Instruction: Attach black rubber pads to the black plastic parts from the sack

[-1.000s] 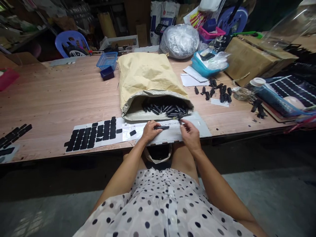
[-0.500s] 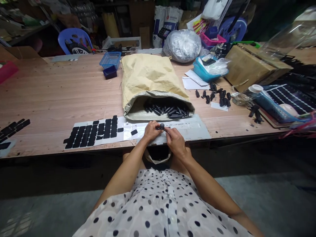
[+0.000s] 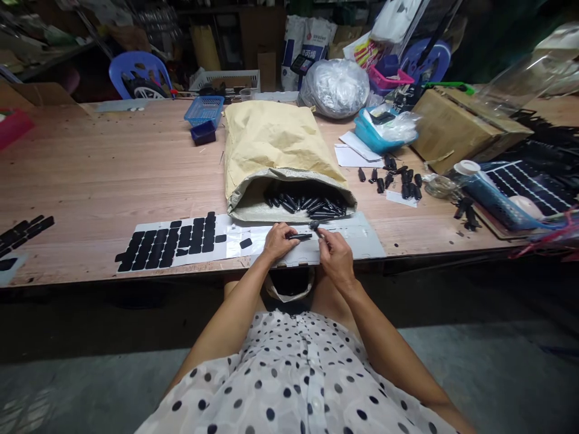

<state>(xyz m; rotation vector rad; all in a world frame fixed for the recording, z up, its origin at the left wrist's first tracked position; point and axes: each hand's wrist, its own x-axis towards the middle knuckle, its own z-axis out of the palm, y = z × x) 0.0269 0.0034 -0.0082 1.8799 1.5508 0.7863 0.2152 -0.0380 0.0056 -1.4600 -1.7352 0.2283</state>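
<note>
My left hand (image 3: 277,240) grips a slim black plastic part (image 3: 300,236) at the table's near edge. My right hand (image 3: 333,254) pinches a small dark piece (image 3: 313,226) just at the right end of that part. Both hands hover over a white backing sheet (image 3: 357,234). Right behind them lies a tan paper sack (image 3: 271,144), its open mouth showing several more black parts (image 3: 307,204). Left of my hands the sheet (image 3: 176,244) carries rows of black stickers, with one loose sticker (image 3: 245,243) close by.
Loose black parts (image 3: 398,175) are scattered to the right, near a blue tray (image 3: 375,129) and a cardboard box (image 3: 456,123). A small blue basket (image 3: 203,110) stands behind the sack. More black stickers (image 3: 22,232) lie at the far left edge.
My right hand came in to meet the left at the black part, then drew slightly back to the right, still pinching a small piece. The left hand stayed put.
</note>
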